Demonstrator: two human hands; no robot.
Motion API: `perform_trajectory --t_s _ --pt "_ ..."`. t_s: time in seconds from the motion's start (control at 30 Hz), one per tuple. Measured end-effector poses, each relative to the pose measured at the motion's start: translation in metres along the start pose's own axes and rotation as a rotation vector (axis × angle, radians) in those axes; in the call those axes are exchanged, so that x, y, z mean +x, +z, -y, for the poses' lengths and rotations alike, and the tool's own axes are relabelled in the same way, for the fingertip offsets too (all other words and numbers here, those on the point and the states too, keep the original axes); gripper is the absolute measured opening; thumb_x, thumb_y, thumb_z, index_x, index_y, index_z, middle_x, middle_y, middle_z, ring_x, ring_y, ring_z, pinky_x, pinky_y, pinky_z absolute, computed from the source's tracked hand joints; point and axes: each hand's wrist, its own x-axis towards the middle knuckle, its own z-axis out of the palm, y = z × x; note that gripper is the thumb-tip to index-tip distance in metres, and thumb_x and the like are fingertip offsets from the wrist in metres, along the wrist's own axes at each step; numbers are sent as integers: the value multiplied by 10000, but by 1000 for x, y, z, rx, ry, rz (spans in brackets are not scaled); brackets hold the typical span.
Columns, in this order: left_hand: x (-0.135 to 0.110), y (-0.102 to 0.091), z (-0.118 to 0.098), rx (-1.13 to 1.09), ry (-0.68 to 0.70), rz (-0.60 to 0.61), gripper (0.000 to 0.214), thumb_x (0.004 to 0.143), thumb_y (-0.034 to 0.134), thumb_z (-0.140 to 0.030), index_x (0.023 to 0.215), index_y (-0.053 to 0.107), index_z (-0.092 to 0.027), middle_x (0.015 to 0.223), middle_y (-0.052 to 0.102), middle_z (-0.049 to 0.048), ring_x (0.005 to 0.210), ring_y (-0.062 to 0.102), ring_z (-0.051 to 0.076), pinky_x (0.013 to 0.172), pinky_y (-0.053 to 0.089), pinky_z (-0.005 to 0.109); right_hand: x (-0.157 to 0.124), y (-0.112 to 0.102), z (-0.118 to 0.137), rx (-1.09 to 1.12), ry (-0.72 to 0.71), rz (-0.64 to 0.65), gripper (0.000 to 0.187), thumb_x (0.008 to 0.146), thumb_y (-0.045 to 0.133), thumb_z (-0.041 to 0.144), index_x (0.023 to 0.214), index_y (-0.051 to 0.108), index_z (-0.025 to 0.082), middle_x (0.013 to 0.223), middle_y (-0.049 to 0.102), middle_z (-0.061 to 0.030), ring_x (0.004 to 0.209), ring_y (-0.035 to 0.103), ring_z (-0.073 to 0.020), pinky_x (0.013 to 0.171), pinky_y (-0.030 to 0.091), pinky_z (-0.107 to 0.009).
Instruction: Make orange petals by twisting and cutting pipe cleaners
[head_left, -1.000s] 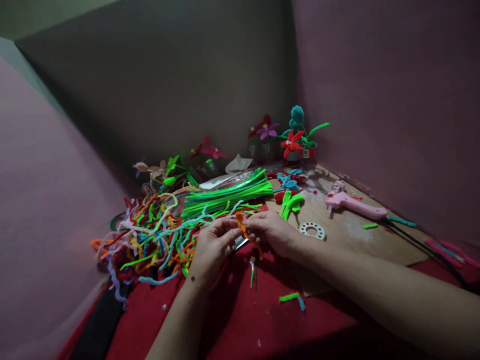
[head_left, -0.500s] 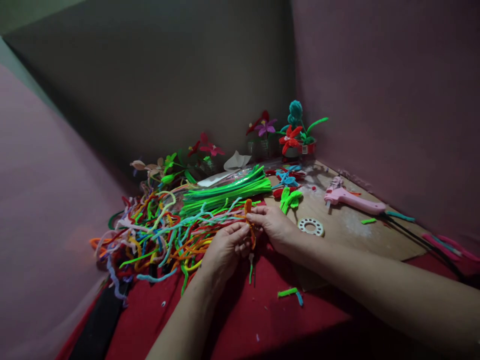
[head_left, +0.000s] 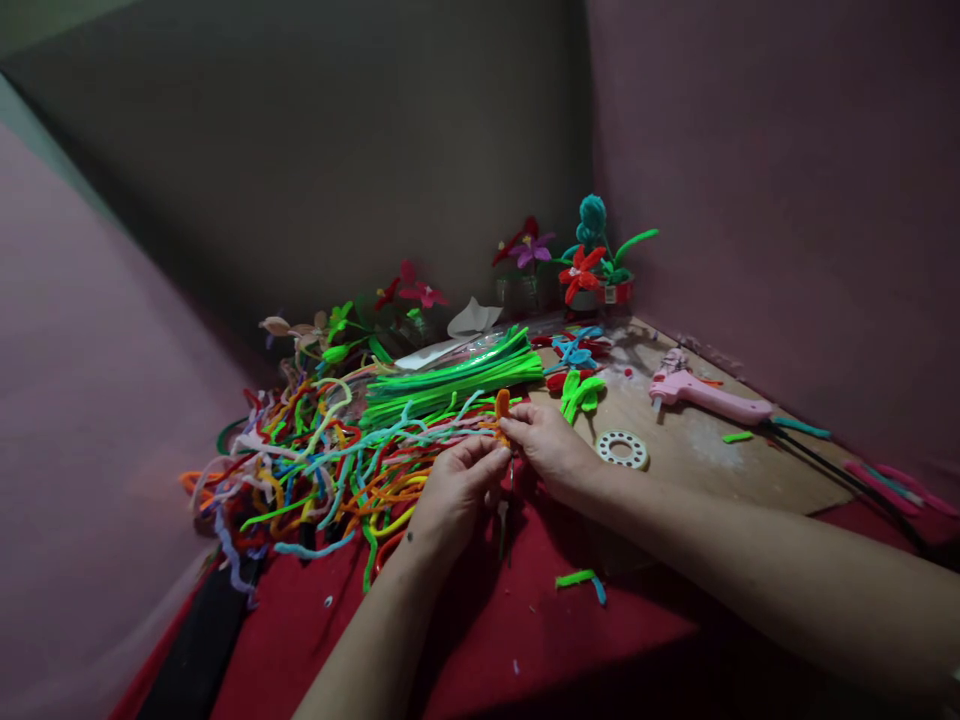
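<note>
Your left hand and right hand above the worktop, fingers of both tight around an orange strip.

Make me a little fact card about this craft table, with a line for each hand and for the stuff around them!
Right hand: pinching an orange pipe cleaner piece
Left hand: fingertips at that piece's lower part
Beyond the hands: bundle of green pipe cleaners
Left side: tangled multicolored pipe cleaners
Brown board, right: pink glue gun, white ring with holes
Back: pipe cleaner flowers, including a red one
Under the hands: red cloth
</note>
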Motion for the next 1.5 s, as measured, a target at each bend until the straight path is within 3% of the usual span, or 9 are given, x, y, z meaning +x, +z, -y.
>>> perform_trajectory --t_s 0.17,0.37,0.63,0.73,0.87,1.07,1.17,1.3,1.5 --pt "-2 7 -4 224 188 -107 194 667 678 -282 648 575 -119 581 501 -27 523 416 66 512 331 191 0 1 1 70 32 -11 134 654 579 267 634 549 138 543 544 13 497 468 -97 495 345 -227" --pt "-1 13 6 -18 101 -39 191 719 635 -303 697 516 -154 499 466 -60 403 374 50 419 305 182 -2 4 5 219 180 -45 158 648 591 244 585 475 158 489 473 32 418 413 -80 435 299 -228" --pt "0 16 9 -350 -63 127 198 727 631 -263 730 453 -176 417 289 -113 332 150 28 295 248 143 -1 4 11 209 135 -114 177 658 572 190 539 447 156 426 390 67 384 322 -51 414 236 -214" --pt "-5 17 9 -270 -45 105 212 725 622 -290 697 440 -185 413 338 -104 306 210 34 296 263 154 1 2 12 181 100 -108 187 663 562 199 524 444 159 423 397 63 378 308 -50 413 234 -216" --pt "-11 12 3 178 -122 124 215 683 645 -323 633 511 -162 389 435 -61 293 302 47 304 210 164 8 -5 13 79 9 -151 177 675 552 239 541 469 159 433 411 60 385 327 -55 421 254 -213" --pt "-13 -8 -19 212 207 -338 213 685 654 -355 748 591 -162 503 468 -69 387 317 29 376 219 161 4 -5 16 -31 -17 -34 201 654 592 268 516 509 148 418 429 50 396 339 -58 425 249 -215" --pt "-12 -9 -22 225 234 -321 271 663 678 -348 846 618 -158 672 594 -24 441 390 43 412 284 179 -5 0 16 -73 3 43 212 631 604 266 494 490 151 435 435 44 406 352 -62 427 242 -221" --pt "-11 -8 -19 237 226 -301 232 681 659 -354 720 607 -131 576 543 -30 429 364 47 415 271 189 -13 5 17 -43 80 152 117 580 601 195 508 531 136 431 439 36 406 344 -64 425 221 -231" --pt "-9 -14 -18 148 189 -231 222 693 653 -355 759 627 -144 655 580 -16 512 453 68 478 332 194 -13 5 19 -54 66 154 73 583 593 170 543 539 139 461 445 45 419 331 -58 429 215 -230"
